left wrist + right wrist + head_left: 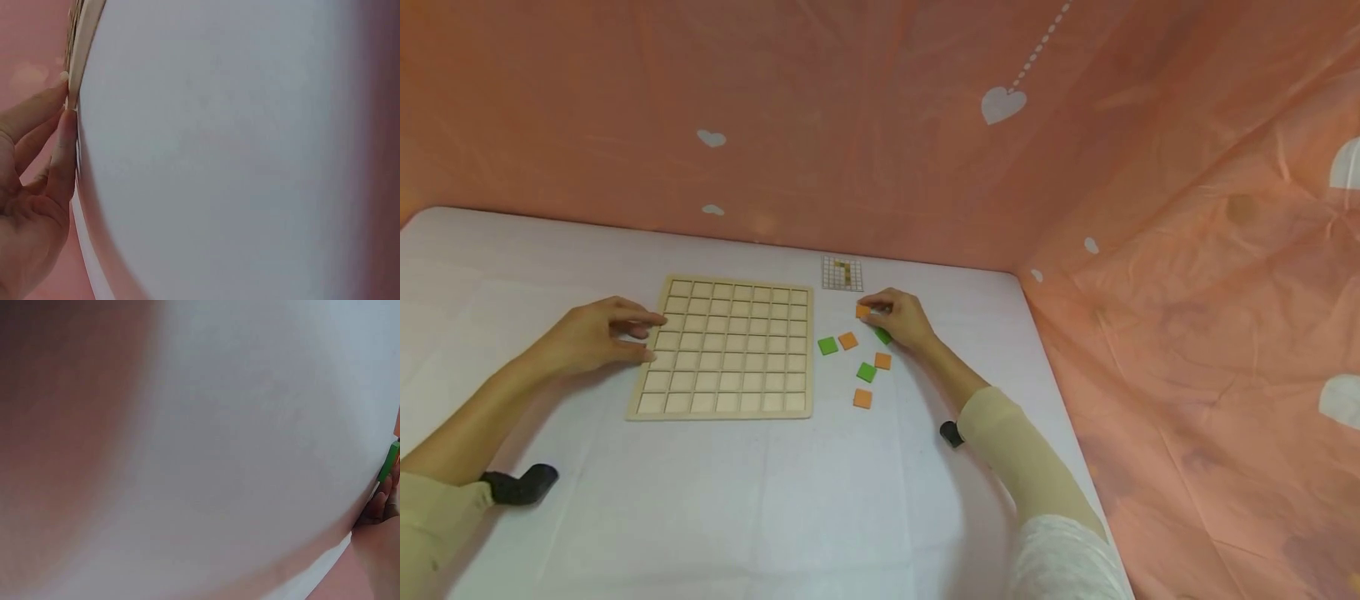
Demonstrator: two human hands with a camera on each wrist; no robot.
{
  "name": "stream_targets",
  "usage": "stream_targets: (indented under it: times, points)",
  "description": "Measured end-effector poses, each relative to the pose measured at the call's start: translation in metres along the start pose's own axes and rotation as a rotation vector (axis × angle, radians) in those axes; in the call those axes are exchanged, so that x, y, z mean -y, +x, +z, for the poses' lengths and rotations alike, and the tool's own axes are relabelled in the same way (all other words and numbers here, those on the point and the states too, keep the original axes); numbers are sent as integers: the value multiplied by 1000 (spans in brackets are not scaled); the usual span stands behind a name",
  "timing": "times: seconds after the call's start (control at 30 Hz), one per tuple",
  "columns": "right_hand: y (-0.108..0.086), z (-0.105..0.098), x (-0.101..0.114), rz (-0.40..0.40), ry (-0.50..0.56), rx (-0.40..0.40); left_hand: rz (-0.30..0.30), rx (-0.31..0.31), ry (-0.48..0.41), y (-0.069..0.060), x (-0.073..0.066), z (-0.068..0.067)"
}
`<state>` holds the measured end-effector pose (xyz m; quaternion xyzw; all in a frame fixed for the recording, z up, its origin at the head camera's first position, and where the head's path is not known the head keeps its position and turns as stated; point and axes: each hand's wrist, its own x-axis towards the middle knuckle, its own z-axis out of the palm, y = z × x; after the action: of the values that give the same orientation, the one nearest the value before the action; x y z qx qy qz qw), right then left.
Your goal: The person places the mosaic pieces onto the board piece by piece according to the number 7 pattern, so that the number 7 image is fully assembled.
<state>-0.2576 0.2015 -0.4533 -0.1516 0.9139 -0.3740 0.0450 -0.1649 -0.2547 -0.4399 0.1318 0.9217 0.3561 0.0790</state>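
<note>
At the left edge of a wooden grid board (721,418) lies my left hand (591,333), its fingertips and thumb touching the rim. The left wrist view shows the same fingers (61,156), fairly straight, against the board's edge (84,47). My right hand (904,319) pinches an orange square tile (862,311) between thumb and fingers, to the right of the board. Partly under that hand is a green tile (882,335). Only a bit of the right hand (378,509) and a green tile (389,461) show in the right wrist view.
Between board and right arm lie loose tiles, among them a green one (827,346), an orange one (847,340) and another orange one (862,398). A small printed pattern card (842,273) lies behind them. White cloth (722,500) covers the table; an orange curtain (850,125) hangs behind.
</note>
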Motion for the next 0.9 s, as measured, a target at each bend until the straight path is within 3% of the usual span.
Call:
stream_targets:
  times: [0.2,0.4,0.7,0.9]
  points:
    - [0,-1,0,-4,8,-20,-18,2,19,0,-3,1]
    - [2,0,5,-58,49,-39,-30,13,12,0,-5,-1]
    - [7,8,24,-96,116,-41,-59,25,-8,-1,-7,0]
    - [11,19,39,-71,193,-19,-78,40,-28,-1,-8,-1]
